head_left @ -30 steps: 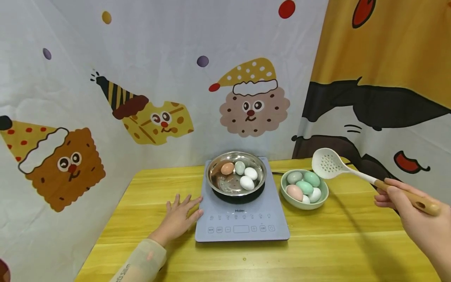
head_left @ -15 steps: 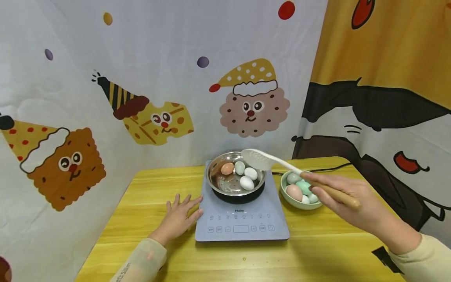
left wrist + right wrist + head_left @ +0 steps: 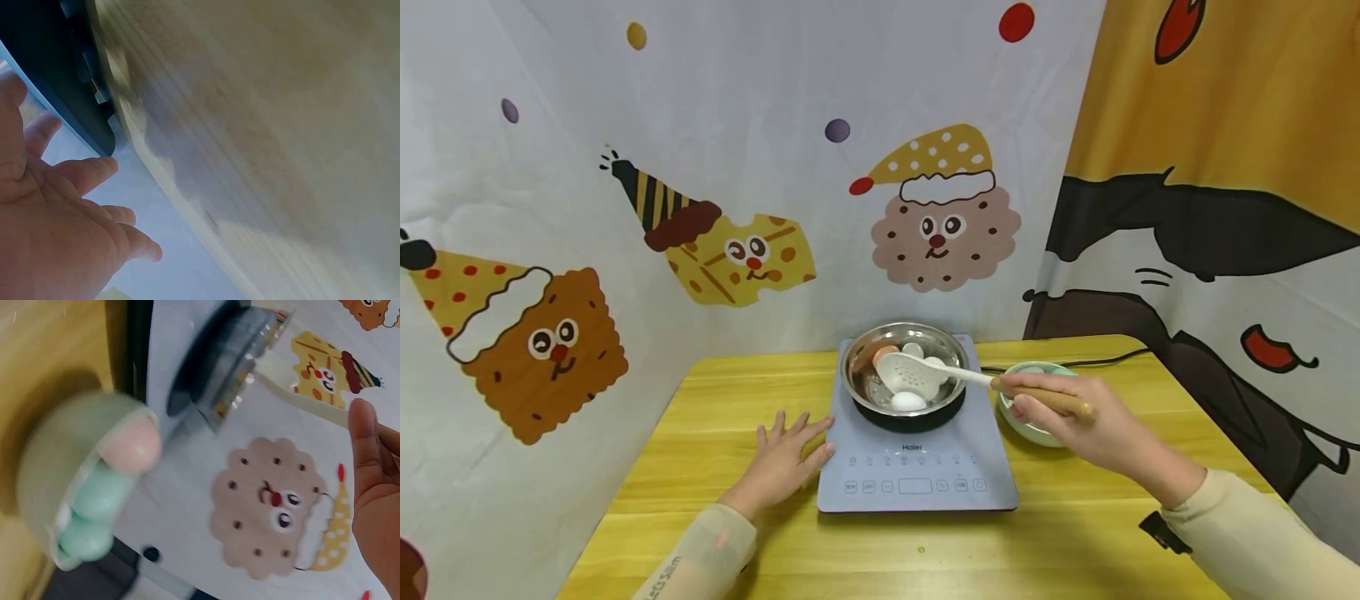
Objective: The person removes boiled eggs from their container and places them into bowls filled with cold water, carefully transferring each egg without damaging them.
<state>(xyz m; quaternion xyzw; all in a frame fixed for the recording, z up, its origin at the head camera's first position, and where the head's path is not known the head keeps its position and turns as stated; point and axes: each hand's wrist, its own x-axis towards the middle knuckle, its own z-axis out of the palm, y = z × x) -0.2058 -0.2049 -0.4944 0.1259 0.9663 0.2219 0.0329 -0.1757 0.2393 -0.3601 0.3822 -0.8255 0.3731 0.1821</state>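
Observation:
My right hand [image 3: 1075, 417] grips the wooden handle of a white slotted skimmer [image 3: 916, 375]. The skimmer's head is inside a round steel pan [image 3: 865, 402], over or among several eggs; whether it touches them I cannot tell. One white egg [image 3: 908, 402] shows in front of it, and a brown egg [image 3: 886, 353] is partly covered behind. The pan stands on a grey induction cooker [image 3: 917, 500]. With fingers spread, my left hand [image 3: 782, 462] rests at the cooker's left edge; in the left wrist view its fingers [image 3: 87, 172] lie beside that edge.
Right of the cooker stands a green bowl [image 3: 56, 450] of several eggs, among them a pink egg [image 3: 132, 445]; my right hand partly hides it in the head view. A black cable [image 3: 1108, 361] runs behind it. A printed cloth [image 3: 737, 125] hangs behind the wooden table [image 3: 700, 408].
My right hand has carried the skimmer leftward from beside the green bowl and lowered its head into the pan. My left hand has stayed in place.

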